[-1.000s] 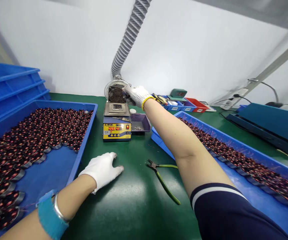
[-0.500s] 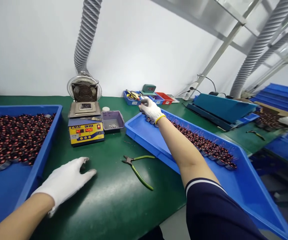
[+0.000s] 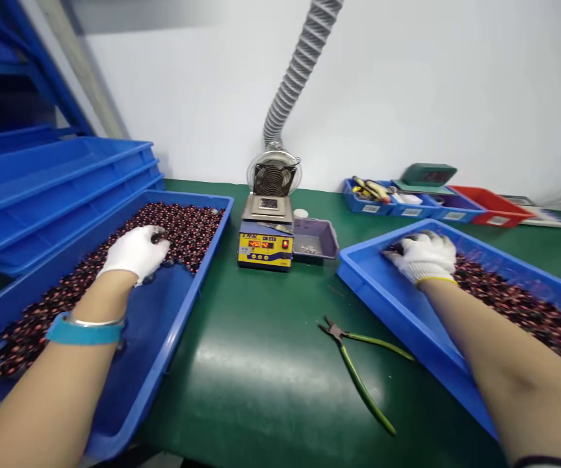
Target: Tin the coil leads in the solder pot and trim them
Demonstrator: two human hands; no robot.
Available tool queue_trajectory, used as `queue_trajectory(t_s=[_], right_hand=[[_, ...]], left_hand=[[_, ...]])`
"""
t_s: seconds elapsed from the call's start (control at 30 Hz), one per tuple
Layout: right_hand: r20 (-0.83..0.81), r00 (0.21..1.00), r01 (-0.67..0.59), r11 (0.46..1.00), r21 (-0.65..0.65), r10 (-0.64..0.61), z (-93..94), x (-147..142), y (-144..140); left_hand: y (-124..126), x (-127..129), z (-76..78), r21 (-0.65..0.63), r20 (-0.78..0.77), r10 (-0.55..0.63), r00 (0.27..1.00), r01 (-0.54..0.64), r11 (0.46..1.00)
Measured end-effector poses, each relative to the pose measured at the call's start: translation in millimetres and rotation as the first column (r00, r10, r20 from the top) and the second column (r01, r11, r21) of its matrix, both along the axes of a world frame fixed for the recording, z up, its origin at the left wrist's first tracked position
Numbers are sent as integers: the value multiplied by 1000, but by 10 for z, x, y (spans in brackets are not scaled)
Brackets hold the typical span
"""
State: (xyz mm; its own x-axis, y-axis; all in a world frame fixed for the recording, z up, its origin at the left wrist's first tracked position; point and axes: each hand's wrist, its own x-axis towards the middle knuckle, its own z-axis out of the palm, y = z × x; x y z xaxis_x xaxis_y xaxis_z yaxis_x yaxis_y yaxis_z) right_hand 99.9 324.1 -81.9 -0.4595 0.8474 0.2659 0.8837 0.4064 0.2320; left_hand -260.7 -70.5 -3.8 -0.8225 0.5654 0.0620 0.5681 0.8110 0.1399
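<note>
My left hand (image 3: 134, 251), in a white glove, rests palm down on a heap of small dark coils with red windings (image 3: 182, 231) inside the left blue tray (image 3: 182, 312); its fingers curl onto the coils. Over at the other side, my gloved right hand (image 3: 424, 255) lies on the coils (image 3: 519, 305) at the far end of the right blue tray (image 3: 392, 302). Whether either hand has a coil pinched in it is hidden by the gloves. A blue band and a metal bangle circle my left wrist (image 3: 85, 328).
A solder pot (image 3: 266, 244) with a red readout stands at the middle back, a small fan (image 3: 273, 177) and a ribbed grey hose (image 3: 300, 65) behind it, a grey dish (image 3: 315, 239) beside it. Green-handled cutters (image 3: 358, 367) lie on the green mat. Small bins (image 3: 407, 203) line the back; blue trays (image 3: 60, 188) are stacked left.
My left hand moved from the green mat into the left tray. My right hand came back from the small bins onto the coils in the right tray. The view swung left.
</note>
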Motion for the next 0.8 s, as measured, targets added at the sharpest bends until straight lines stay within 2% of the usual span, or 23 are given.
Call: queue_trajectory(t_s=[0.1, 0.17, 0.27, 0.37, 0.43, 0.5, 0.53, 0.6, 0.67, 0.7, 0.73, 0.8], right_hand=[[-11, 996, 90, 995, 36, -90, 15, -16, -48], [-113, 985, 137, 989, 58, -130, 79, -48, -102], [-307, 943, 149, 988, 49, -127, 243, -152, -196], [-471, 881, 85, 994, 69, -43, 428, -332, -357], [-572, 809, -45, 984, 175, 139, 519, -479, -546], [-616, 681, -240, 916, 322, 395, 562, -633, -825], [-612, 599, -352, 856, 378, 517, 564, -710, -1000], [-611, 431, -551, 730, 404, 664, 531, -864, -1404], [-632, 298, -744, 589, 316, 715, 459, -1021, -1837], [-671, 256, -790, 551, 270, 696, 413, -1101, -2042], [-716, 236, -815, 535, 222, 657, 362, -1181, -2227], [-796, 245, -831, 543, 121, 554, 257, -1329, -2516]], left_hand=[[-24, -86, -147, -132, 39, -99, 994, 104, 986], [39, -55, -281, -142, 72, -157, 985, 166, 976], [144, 17, -452, -130, 78, -186, 979, 195, 972], [177, 42, -517, -81, 56, -180, 982, 184, 980], [151, 33, -481, -37, 38, -161, 986, 163, 986], [114, 32, -388, 15, 22, -123, 992, 123, 992], [102, 49, -329, 44, 22, -103, 994, 102, 994], [112, 145, -210, 103, 38, -86, 996, 82, 991], [168, 338, -123, 200, 86, -138, 987, 119, 973], [206, 467, -97, 275, 117, -180, 977, 142, 951], [245, 607, -83, 364, 148, -220, 964, 154, 918], [312, 885, -82, 506, 191, -253, 948, 125, 853]])
